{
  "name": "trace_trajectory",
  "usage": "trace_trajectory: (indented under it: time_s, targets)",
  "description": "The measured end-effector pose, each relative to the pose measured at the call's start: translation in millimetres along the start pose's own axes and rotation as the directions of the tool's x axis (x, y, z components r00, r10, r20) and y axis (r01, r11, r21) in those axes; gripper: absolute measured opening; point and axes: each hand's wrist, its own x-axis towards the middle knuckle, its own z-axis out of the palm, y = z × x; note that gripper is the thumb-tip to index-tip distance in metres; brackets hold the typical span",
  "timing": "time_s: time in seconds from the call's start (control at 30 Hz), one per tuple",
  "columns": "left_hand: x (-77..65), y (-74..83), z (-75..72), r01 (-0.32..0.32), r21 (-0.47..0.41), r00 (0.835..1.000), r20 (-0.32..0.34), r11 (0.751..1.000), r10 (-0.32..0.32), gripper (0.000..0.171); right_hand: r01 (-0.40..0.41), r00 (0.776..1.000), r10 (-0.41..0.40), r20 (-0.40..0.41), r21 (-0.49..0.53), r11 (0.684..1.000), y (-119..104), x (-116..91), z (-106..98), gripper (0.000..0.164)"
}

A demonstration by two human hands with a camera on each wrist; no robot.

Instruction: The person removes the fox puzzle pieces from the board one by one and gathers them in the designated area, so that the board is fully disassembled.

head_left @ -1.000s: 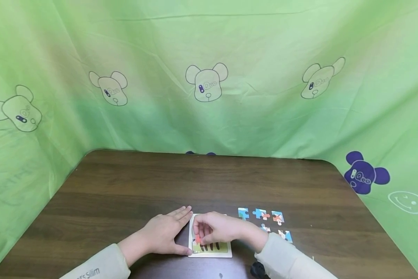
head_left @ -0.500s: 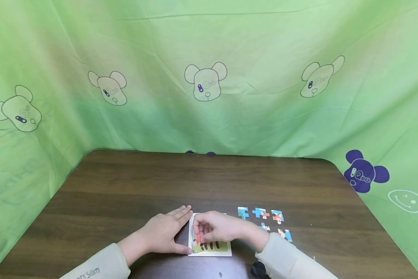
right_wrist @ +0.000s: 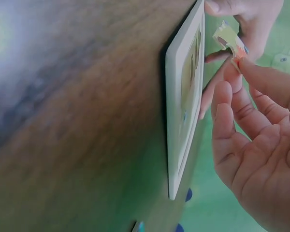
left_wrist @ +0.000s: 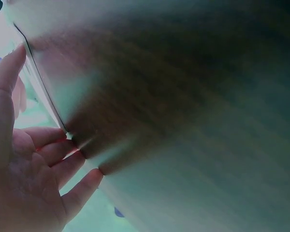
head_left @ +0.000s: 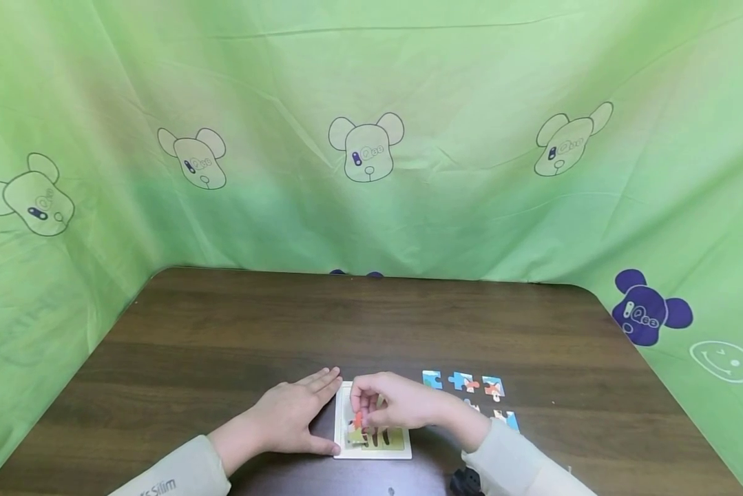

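A puzzle tray with a white frame (head_left: 377,455) lies on the table in front of me, a striped yellow-green picture showing in its lower part. My left hand (head_left: 290,417) is spread flat along the tray's left side, thumb at the near corner; the left wrist view shows its straight fingertips by the tray's edge. Above the tray, my right hand (head_left: 396,401) pinches a jigsaw piece (right_wrist: 227,37) between thumb and index finger. That piece is yellow-green and orange-red, and the right wrist view shows it raised off the tray. The right hand hides the tray's upper part.
Right of the tray lie several loose jigsaw pieces (head_left: 464,381), blue, orange and white, some partly behind the right forearm. A small black object (head_left: 466,481) shows beneath the right sleeve. Green printed cloth (head_left: 371,220) hangs around the brown table (head_left: 272,310).
My right hand has shifted slightly right, and the pinched jigsaw piece has moved with it, away from the tray's left side. The left hand has stayed in place.
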Motion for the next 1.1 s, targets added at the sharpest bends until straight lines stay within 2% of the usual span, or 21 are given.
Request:
trace_trajectory:
  time_s: [0.47, 1.1]
  targets:
    - [-1.5, 0.7, -2.4, 0.008, -0.006, 1.000, 0.011, 1.000, -0.008, 0.100, -0.030, 0.998, 0.027, -0.056, -0.046, 0.998, 6.9, -24.7, -9.8, 0.014]
    - [-1.6, 0.0, -2.3, 0.008, -0.010, 1.000, 0.022, 1.000, -0.008, 0.100, -0.070, 0.989, 0.069, -0.134, -0.008, 0.998, 22.5, -67.9, -21.9, 0.013]
